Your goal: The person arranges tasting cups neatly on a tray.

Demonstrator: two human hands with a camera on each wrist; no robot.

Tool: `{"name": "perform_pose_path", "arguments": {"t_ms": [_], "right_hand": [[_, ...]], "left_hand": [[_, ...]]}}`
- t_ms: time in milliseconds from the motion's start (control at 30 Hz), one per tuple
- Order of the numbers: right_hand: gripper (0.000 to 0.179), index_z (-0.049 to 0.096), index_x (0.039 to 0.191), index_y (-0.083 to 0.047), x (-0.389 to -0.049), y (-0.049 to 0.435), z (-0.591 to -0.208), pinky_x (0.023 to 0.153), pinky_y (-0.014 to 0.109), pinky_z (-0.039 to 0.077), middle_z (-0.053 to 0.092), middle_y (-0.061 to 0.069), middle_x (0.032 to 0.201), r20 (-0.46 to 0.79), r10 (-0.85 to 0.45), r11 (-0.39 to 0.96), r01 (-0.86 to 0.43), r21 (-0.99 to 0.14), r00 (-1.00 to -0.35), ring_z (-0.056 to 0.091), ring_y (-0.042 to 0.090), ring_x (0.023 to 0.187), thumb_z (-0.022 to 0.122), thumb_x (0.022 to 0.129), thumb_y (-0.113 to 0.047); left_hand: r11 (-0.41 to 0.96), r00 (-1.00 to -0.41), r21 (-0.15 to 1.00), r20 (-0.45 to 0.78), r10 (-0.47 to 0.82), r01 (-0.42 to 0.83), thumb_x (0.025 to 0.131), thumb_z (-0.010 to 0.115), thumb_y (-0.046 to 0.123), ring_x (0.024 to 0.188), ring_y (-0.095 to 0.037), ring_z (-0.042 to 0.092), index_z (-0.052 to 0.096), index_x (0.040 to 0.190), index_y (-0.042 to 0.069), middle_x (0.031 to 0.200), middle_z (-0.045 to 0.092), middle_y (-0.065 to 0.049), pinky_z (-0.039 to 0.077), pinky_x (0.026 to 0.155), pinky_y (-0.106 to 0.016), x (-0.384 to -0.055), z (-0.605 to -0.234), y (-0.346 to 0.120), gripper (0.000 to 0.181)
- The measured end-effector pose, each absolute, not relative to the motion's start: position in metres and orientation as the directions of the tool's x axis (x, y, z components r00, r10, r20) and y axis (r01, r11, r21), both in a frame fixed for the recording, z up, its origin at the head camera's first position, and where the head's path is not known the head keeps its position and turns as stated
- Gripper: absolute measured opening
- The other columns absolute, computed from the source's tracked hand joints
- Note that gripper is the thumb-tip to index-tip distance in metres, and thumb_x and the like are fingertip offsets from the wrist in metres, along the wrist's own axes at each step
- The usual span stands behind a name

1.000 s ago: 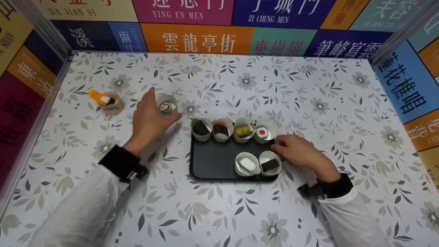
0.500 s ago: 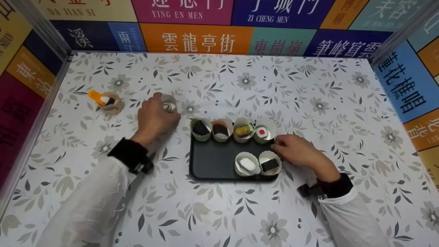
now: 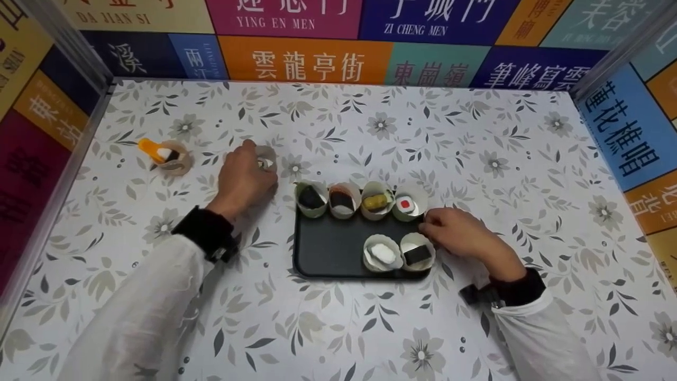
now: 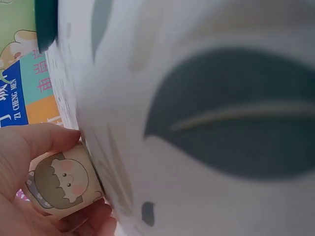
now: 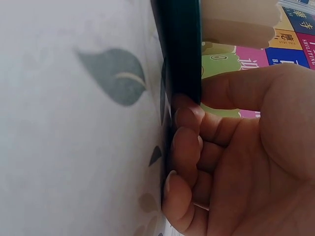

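Note:
My left hand [image 3: 246, 177] grips a small paper cup [image 3: 268, 156] at the table's left side. In the left wrist view, the thumb and fingers curl around this cup [image 4: 66, 179], which has a cartoon face printed on it. What lies inside is mostly hidden by the hand. My right hand [image 3: 457, 235] pinches the right edge of a black tray [image 3: 330, 246]. From the right wrist view, the thumb lies against the tray's rim [image 5: 184, 49] and the curled fingers are at its underside. Six-odd positions aside, several paper cups with sushi-like pieces stand on the tray.
Another paper cup [image 3: 177, 164] with an orange spoon-like piece [image 3: 151, 149] stands on the far left of the flower-patterned table [image 3: 338, 328]. On the tray, a back row includes a cup with a red-and-white piece [image 3: 405, 205]. Printed panels [image 3: 307, 61] wall the table.
My left hand has moved in slightly to the right and closed its fingers around the paper cup. The right hand and the tray have stayed in place.

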State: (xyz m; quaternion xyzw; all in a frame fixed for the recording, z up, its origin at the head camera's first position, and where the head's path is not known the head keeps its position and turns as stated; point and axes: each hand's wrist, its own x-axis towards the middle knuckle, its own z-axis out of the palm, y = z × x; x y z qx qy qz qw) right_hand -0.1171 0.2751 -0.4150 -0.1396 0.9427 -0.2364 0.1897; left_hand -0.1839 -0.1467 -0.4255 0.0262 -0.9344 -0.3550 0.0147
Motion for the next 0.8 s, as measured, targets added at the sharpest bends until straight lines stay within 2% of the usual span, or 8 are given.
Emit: {"name": "perform_pose_path", "arguments": {"t_ms": [167,333,467,600,800], "right_hand": [[0.028,0.058,0.077,-0.016,-0.117,0.275,-0.415,0.062,0.036,0.042,0.057,-0.002,0.071,-0.292,-0.357,0.846,-0.175,-0.504,-0.887,0.054,0.017,0.064,0.06,0.102,-0.028],[0.028,0.058,0.077,-0.016,-0.117,0.275,-0.414,0.061,0.036,0.042,0.057,-0.002,0.07,-0.298,-0.348,0.849,-0.164,-0.502,-0.889,0.054,0.018,0.062,0.06,0.102,-0.027],[0.028,0.057,0.076,-0.016,-0.117,0.275,-0.414,0.06,0.036,0.041,0.056,-0.002,0.069,-0.301,-0.34,0.852,-0.156,-0.501,-0.891,0.054,0.017,0.062,0.06,0.102,-0.027],[0.03,0.055,0.073,-0.016,-0.117,0.275,-0.414,0.059,0.036,0.041,0.054,-0.003,0.066,-0.304,-0.332,0.851,-0.145,-0.504,-0.893,0.053,0.017,0.061,0.059,0.101,-0.026],[0.029,0.056,0.074,-0.016,-0.116,0.275,-0.413,0.058,0.036,0.042,0.054,-0.003,0.067,-0.296,-0.333,0.845,-0.145,-0.514,-0.895,0.053,0.017,0.06,0.06,0.101,-0.026]], "left_hand": [[0.733,-0.998,0.68,0.026,-0.055,-0.023,0.08,0.069,0.009,0.097,-0.04,0.063,0.057,0.115,0.0,0.103,0.064,-0.021,0.051,0.084,-0.051,-0.183,-0.426,-0.146,0.038],[0.675,-0.999,0.738,0.04,-0.035,0.006,0.078,0.068,0.003,0.1,-0.035,0.058,0.06,0.113,0.0,0.107,0.059,-0.02,0.05,0.089,-0.047,-0.181,-0.422,-0.147,0.036],[0.64,-0.998,0.769,0.044,-0.042,0.007,0.075,0.066,-0.001,0.104,-0.03,0.057,0.062,0.113,0.0,0.111,0.06,-0.018,0.049,0.089,-0.042,-0.178,-0.416,-0.149,0.039],[0.641,-0.997,0.767,0.053,-0.05,0.008,0.077,0.066,0.002,0.103,-0.028,0.057,0.058,0.117,0.0,0.116,0.062,-0.016,0.047,0.087,-0.04,-0.172,-0.409,-0.151,0.041],[0.621,-0.995,0.783,0.082,-0.059,0.028,0.079,0.071,0.009,0.101,-0.029,0.062,0.055,0.129,0.0,0.119,0.064,-0.016,0.05,0.084,-0.044,-0.159,-0.4,-0.149,0.053]]}}
